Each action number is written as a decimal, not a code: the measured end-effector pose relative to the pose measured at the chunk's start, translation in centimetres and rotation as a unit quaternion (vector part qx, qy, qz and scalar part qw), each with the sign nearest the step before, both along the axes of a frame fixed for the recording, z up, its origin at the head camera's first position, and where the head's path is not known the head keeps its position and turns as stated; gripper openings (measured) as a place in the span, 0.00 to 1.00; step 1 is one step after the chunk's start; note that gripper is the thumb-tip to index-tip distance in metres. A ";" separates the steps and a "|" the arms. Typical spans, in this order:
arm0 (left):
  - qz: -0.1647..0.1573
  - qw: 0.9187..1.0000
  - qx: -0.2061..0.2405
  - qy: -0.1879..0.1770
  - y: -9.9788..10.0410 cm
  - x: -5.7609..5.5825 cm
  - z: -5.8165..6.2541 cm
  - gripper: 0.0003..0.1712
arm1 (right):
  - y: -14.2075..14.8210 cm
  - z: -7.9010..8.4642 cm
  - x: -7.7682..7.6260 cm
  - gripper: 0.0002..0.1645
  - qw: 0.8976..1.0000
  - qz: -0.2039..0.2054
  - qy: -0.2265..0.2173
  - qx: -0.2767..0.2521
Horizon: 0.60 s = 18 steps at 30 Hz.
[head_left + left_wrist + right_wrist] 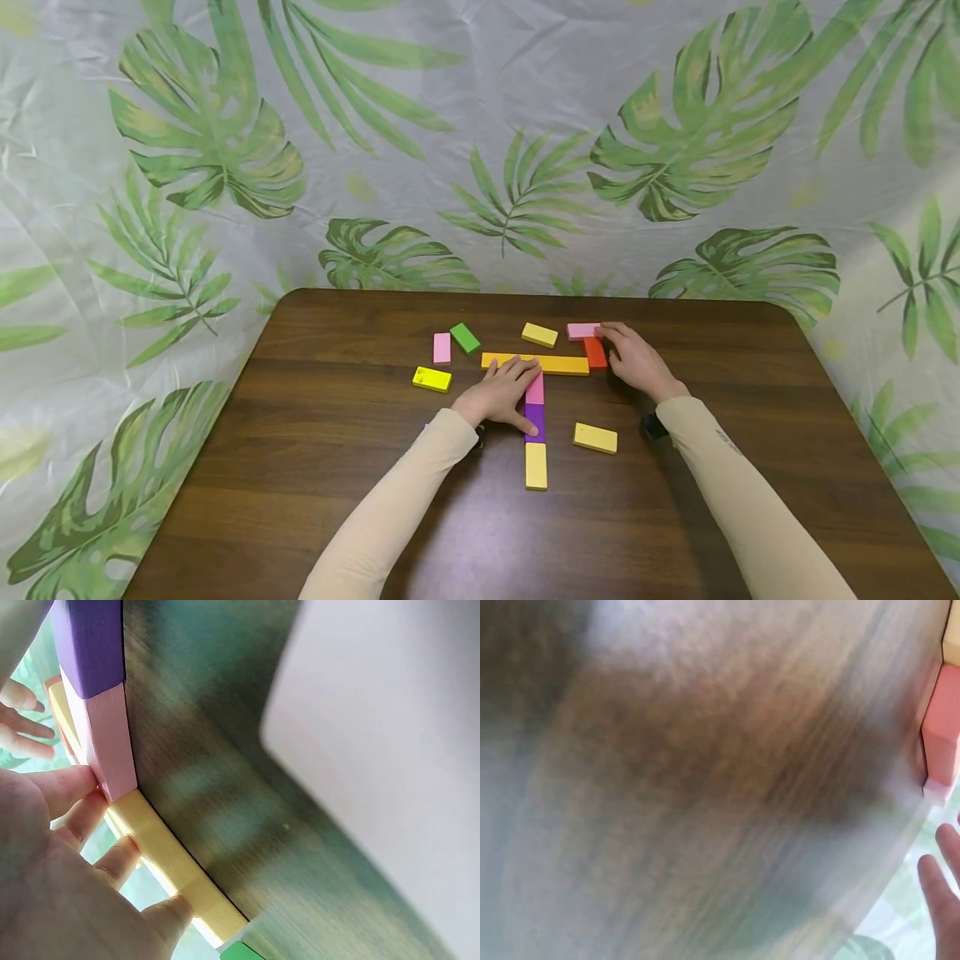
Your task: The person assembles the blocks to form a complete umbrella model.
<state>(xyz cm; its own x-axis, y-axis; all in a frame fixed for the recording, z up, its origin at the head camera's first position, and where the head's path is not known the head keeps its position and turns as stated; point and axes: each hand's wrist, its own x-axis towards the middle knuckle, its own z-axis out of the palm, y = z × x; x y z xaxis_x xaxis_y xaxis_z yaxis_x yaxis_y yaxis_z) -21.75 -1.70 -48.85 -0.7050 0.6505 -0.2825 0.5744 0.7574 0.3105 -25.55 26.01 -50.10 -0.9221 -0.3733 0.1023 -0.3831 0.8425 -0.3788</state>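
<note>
My left hand (497, 395) rests over a T-shaped layout of flat blocks. Its spread fingers touch the yellow-orange row (169, 859), and the thumb lies at the purple block (535, 412). Between row and purple block sits a pink block (111, 739); a pale yellow block (536, 467) ends the stem nearest me. My right hand (639, 360) is at the far right of the layout, fingertips by the right end of another pink block (581, 331). A red block (595, 354) joins that pink block to the row's right end. In the right wrist view its fingers (934, 889) look extended.
Loose blocks lie around the layout: pink (442, 347), green (465, 337) and bright yellow (432, 379) on the left, pale yellow (540, 335) behind the row, another pale yellow block (596, 438) right of the stem. A leaf-patterned curtain (517, 150) hangs behind the brown table (315, 467).
</note>
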 end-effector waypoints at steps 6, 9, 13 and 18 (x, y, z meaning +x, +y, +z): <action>-0.001 1.000 -0.005 -0.001 0.0 0.0 0.1 0.63 | 0.0 0.1 -0.4 0.32 0.999 0.000 -0.043 0.024; 0.000 1.000 -0.007 -0.003 0.0 0.0 0.1 0.63 | 0.0 0.1 -0.6 0.33 0.998 0.000 -0.050 0.032; 0.000 1.000 -0.008 -0.003 0.0 0.1 0.1 0.63 | 0.0 0.1 -0.8 0.33 0.998 -0.001 -0.052 0.042; 0.002 1.000 -0.005 -0.003 0.0 0.2 0.1 0.63 | -0.1 0.1 -0.8 0.34 0.997 -0.012 -0.057 0.054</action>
<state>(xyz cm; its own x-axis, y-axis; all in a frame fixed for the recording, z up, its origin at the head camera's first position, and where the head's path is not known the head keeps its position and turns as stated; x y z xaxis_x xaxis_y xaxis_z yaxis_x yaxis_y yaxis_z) -21.59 -1.69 -48.73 -0.7058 0.6448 -0.2935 0.5696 0.7628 0.3061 -26.36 25.91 -49.95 -0.9342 -0.3540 -0.0434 -0.3219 0.8892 -0.3252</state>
